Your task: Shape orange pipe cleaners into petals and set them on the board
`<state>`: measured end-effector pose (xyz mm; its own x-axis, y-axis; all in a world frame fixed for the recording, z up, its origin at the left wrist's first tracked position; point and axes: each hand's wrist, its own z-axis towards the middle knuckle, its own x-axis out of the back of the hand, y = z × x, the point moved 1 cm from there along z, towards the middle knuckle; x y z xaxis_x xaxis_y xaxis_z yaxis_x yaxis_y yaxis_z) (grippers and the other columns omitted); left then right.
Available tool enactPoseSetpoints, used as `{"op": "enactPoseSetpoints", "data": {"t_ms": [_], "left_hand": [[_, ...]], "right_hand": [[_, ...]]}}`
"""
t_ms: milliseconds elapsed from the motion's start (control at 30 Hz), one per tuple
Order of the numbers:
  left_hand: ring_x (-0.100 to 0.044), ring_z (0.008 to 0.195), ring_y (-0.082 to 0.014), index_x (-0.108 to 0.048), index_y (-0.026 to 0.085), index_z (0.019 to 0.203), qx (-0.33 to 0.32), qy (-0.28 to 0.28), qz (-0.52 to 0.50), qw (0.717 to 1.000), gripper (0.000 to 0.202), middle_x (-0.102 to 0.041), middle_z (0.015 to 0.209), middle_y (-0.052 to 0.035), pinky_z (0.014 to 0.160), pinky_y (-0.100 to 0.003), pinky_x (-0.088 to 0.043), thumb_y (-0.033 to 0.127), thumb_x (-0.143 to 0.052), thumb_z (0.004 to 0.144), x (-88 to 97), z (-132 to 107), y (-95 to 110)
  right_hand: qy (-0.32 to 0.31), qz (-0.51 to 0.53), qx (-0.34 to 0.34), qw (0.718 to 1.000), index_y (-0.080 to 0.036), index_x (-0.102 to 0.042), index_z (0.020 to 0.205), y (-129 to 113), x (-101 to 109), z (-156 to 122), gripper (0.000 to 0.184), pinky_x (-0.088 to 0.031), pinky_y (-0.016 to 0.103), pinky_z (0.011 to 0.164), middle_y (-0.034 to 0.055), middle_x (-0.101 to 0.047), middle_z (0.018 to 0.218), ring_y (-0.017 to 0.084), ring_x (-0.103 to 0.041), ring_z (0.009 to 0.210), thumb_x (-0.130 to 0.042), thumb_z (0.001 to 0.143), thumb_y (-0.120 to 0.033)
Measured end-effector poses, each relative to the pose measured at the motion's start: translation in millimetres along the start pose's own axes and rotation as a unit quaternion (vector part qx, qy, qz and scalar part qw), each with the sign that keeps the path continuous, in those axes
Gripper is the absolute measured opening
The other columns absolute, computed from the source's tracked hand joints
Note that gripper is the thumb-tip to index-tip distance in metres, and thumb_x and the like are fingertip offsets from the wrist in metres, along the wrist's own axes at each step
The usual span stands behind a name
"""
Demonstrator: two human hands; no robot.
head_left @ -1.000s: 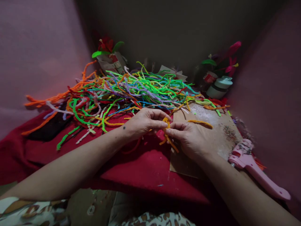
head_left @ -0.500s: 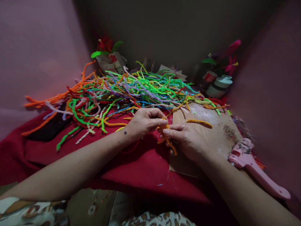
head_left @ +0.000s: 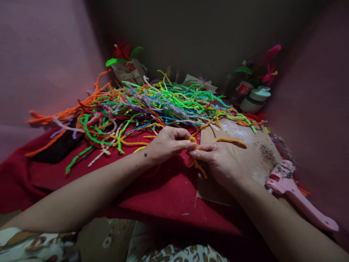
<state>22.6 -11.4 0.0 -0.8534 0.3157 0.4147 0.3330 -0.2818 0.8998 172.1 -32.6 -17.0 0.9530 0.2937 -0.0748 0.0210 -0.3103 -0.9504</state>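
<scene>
An orange pipe cleaner (head_left: 201,170) is pinched between both my hands above the red cloth, near the left edge of a cardboard sheet. My left hand (head_left: 171,142) grips its upper, looped part between thumb and fingers. Just below and to the right, my right hand (head_left: 218,158) pinches it with thumb and forefinger. Loose orange ends hang down beneath the fingers; the middle of the piece is mostly hidden by them. Another orange pipe cleaner (head_left: 231,142), short and folded-looking, lies on the cardboard (head_left: 211,189) behind my right hand.
A large tangled heap of coloured pipe cleaners (head_left: 163,102) spreads across the back of the red cloth (head_left: 152,193). At right lies a pink glue gun (head_left: 297,193). Behind it stand a light bottle (head_left: 256,98) and pink flowers (head_left: 268,72). Red flowers (head_left: 122,52) rise at the back left.
My left fingers have shifted slightly right, and a small orange loop now shows above the left thumb. The hanging ends have moved a little right. Both hands still hold the pipe cleaner.
</scene>
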Motion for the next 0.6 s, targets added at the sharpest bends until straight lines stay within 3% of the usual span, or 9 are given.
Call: {"op": "enactPoseSetpoints", "data": {"t_ms": [167,233,333,467,600], "left_hand": [[-0.05,0.06,-0.0079,-0.062,0.012,0.065,-0.164,0.096,0.145,0.971,0.014,-0.057,0.065,-0.0011,0.057,-0.019,-0.038,0.018,-0.056,0.076,-3.1,-6.0,-2.9],[-0.049,0.06,-0.0077,-0.062,0.012,0.065,-0.187,0.104,0.178,0.96,0.014,-0.055,0.065,-0.001,0.058,-0.019,-0.038,0.017,-0.054,0.076,-3.0,-6.6,-4.6],[-0.048,0.059,-0.0075,-0.061,0.012,0.065,-0.111,0.092,0.127,0.981,0.015,-0.055,0.063,0.0006,0.055,-0.018,-0.037,0.019,-0.055,0.076,0.0,-3.3,-4.8],[-0.041,0.05,-0.0052,-0.06,0.011,0.067,0.005,0.078,0.006,0.997,0.016,-0.05,0.056,0.0037,0.048,-0.017,-0.034,0.023,-0.055,0.075,2.0,0.3,-1.0],[-0.038,0.045,-0.0037,-0.059,0.011,0.068,0.052,0.058,-0.061,0.995,0.012,-0.049,0.053,0.0052,0.044,-0.016,-0.031,0.021,-0.056,0.075,-1.5,-0.8,1.6]], "right_hand": [[0.011,-0.023,0.0,1.0,-0.013,-0.06,0.053,-2.4,-1.8,-0.2,0.017,-0.029,0.022,0.042,-0.0008,-0.054,0.045,0.007,-0.041,0.039,-0.061,0.066,-0.023],[0.005,-0.012,0.005,1.0,-0.013,-0.06,0.053,-1.5,-2.6,0.5,0.017,-0.031,0.022,0.044,-0.0006,-0.054,0.046,0.008,-0.044,0.042,-0.06,0.068,-0.023],[0.001,0.009,0.032,0.999,-0.013,-0.062,0.059,-0.6,-3.5,0.8,0.018,-0.036,0.023,0.05,0.0,-0.057,0.051,0.009,-0.049,0.048,-0.058,0.071,-0.026],[0.049,0.032,0.077,0.995,-0.015,-0.064,0.077,-0.8,-2.9,0.5,0.014,-0.04,0.023,0.052,-0.0005,-0.062,0.062,0.01,-0.053,0.053,-0.063,0.068,-0.026],[0.08,0.014,0.091,0.993,-0.015,-0.06,0.069,0.1,-2.6,1.1,0.015,-0.043,0.023,0.053,-0.0007,-0.061,0.06,0.011,-0.057,0.054,-0.065,0.068,-0.029]]}}
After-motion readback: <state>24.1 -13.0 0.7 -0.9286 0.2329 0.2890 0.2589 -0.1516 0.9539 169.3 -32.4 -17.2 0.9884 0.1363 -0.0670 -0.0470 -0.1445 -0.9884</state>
